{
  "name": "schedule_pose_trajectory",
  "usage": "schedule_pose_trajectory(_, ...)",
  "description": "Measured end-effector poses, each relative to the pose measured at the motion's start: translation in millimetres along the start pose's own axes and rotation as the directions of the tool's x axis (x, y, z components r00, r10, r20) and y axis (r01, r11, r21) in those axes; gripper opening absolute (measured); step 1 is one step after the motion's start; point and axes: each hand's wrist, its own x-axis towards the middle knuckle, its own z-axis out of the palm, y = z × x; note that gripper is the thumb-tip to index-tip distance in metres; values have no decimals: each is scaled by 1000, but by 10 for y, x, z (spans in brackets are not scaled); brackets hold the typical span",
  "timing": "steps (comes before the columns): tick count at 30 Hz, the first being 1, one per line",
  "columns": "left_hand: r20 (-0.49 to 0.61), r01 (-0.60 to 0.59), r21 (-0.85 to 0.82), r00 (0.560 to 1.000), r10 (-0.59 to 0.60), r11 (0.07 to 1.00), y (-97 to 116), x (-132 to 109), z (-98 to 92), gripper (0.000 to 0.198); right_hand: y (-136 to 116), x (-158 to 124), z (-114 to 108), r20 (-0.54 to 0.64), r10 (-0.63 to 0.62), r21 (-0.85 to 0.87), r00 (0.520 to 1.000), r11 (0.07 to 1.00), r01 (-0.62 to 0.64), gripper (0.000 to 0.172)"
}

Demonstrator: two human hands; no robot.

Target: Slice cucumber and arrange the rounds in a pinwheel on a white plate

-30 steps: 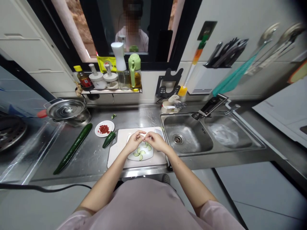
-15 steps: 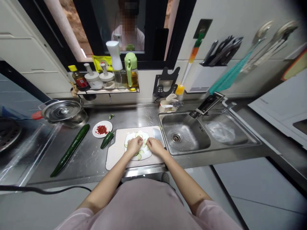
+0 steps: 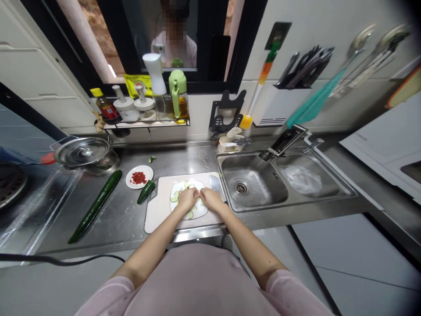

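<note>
My left hand (image 3: 187,197) and my right hand (image 3: 210,197) meet over a white plate (image 3: 174,192) of thin cucumber slices (image 3: 174,198). The plate lies on a white cutting board (image 3: 159,210). Both hands have their fingers curled together in a pinch at the plate's middle, touching each other; what they pinch is too small to make out. A knife blade (image 3: 215,183) lies on the board just right of my right hand.
A whole cucumber (image 3: 97,205), a green pepper (image 3: 146,191) and a small dish of red bits (image 3: 139,177) lie left of the board. A lidded pot (image 3: 83,153) stands at far left. The sink (image 3: 256,186) is right of the board. A shelf of bottles (image 3: 144,105) is behind.
My hands came down from the plate's far edge to its middle and drew together again. The view shifted slightly.
</note>
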Motion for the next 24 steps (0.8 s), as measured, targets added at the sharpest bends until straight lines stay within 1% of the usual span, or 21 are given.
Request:
schedule_pose_trajectory(10, 13, 1, 18, 1000, -1, 1000, -2, 35, 38, 17, -29, 22, -2, 26, -12, -65, 1000, 998, 13, 31)
schedule_pose_trajectory(17, 25, 3, 29, 1000, -3, 1000, -12, 58, 65, 18, -33, 43, 1, 30, 2, -73, 1000, 997, 0, 29)
schedule_pose_trajectory(24, 22, 5, 35, 1000, -5, 999, -9, 68, 78, 18, -20, 6, 31, -11, 77, -58, 997, 995, -77, 28)
